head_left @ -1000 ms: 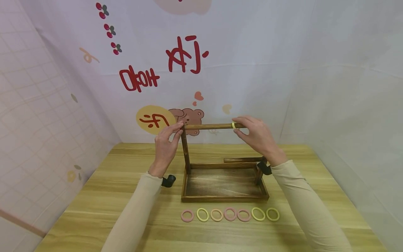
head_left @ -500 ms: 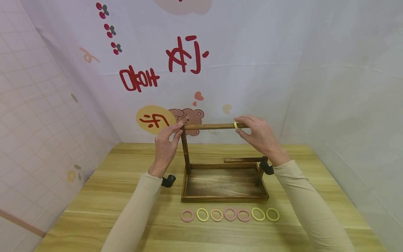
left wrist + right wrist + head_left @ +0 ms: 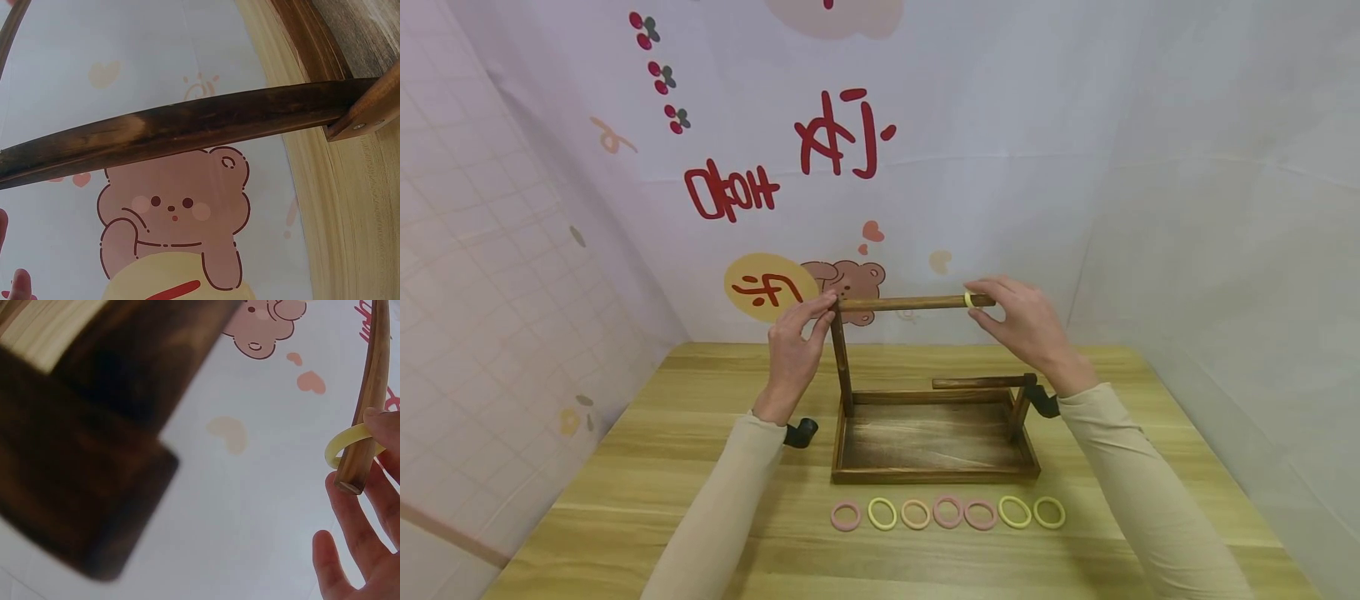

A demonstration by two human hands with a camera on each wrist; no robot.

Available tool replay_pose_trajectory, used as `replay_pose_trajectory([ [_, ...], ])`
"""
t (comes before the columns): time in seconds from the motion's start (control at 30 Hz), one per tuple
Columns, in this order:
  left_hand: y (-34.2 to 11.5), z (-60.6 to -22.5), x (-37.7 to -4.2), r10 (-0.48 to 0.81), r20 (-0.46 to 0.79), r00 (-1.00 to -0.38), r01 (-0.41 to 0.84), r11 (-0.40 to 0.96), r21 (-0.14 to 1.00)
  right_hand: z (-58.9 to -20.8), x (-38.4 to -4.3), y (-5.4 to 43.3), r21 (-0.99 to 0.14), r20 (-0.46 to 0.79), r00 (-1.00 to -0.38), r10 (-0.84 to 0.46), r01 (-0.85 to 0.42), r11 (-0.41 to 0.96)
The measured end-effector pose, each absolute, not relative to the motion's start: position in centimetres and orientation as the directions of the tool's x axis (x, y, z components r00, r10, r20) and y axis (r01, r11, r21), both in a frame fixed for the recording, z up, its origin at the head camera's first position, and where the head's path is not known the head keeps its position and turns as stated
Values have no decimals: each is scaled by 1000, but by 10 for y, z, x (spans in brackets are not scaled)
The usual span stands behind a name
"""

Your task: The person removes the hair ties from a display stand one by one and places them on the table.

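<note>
A dark wooden stand has a tray base [image 3: 936, 477], a tall left post [image 3: 841, 358] and a long upper bar [image 3: 902, 304] reaching right from it. My left hand [image 3: 793, 354] holds the top corner where post and bar meet, thumb below and fingers above. Around the bar near its free right end hangs a yellow ring [image 3: 340, 440]. My right hand [image 3: 1022, 321] pinches this ring between thumb and fingers, and the bar's tip pokes out past it in the right wrist view. Only fingertips [image 3: 22, 284] of the left hand show in the left wrist view.
A shorter, lower bar [image 3: 977, 382] points left from a short right post [image 3: 1018, 414]. In front of the tray several pink, yellow and orange rings lie in a row, among them a pink ring [image 3: 846, 516] and a yellow ring [image 3: 1049, 512]. A printed cloth [image 3: 1000, 183] hangs behind.
The right hand has slid the yellow ring a little to the right along the upper bar, closer to its free end. My left hand stays at the corner.
</note>
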State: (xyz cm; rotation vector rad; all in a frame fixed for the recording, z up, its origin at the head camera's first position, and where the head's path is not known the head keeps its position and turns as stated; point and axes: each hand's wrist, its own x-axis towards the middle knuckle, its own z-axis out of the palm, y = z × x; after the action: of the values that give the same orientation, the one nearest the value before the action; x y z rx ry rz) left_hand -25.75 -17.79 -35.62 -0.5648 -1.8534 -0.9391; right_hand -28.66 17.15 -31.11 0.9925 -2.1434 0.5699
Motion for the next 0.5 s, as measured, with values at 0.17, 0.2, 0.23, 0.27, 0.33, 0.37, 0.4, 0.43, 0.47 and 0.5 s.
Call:
replay_pose_trajectory([
  [0.17, -178, -357, -258, -14, 892, -451, 712, 597, 370, -312, -288, 174, -88, 745, -461, -482, -784, 614],
  [0.2, -178, -357, -258, -13, 890, -456, 711, 596, 373, -312, -288, 174, -88, 745, -462, -482, -783, 616],
  [0.23, -178, -357, -258, -12, 887, -461, 709, 596, 376, -312, -289, 175, -87, 745, -463, -481, -782, 618],
  [0.27, -178, -357, -258, -12, 885, -465, 708, 595, 380, -313, -289, 176, -88, 745, -464, -479, -781, 618],
  [0.33, -178, -356, -258, -9, 883, -470, 707, 596, 382, -313, -289, 177, -89, 748, -464, -475, -779, 620],
  [0.37, -178, -356, -258, -10, 884, -468, 707, 595, 381, -313, -289, 178, -89, 750, -463, -473, -779, 621],
  [0.4, -178, -356, -258, -8, 885, -466, 708, 597, 379, -314, -289, 178, -90, 751, -463, -471, -778, 622],
  [0.43, -178, -356, -258, -8, 886, -464, 709, 596, 377, -314, -289, 179, -90, 752, -463, -470, -777, 623],
  [0.47, -178, -356, -258, -9, 888, -460, 710, 596, 375, -314, -289, 180, -90, 751, -464, -470, -777, 623],
  [0.5, -178, -356, -258, -10, 890, -456, 711, 597, 371, -314, -289, 180, -91, 751, -464, -470, -777, 623],
])
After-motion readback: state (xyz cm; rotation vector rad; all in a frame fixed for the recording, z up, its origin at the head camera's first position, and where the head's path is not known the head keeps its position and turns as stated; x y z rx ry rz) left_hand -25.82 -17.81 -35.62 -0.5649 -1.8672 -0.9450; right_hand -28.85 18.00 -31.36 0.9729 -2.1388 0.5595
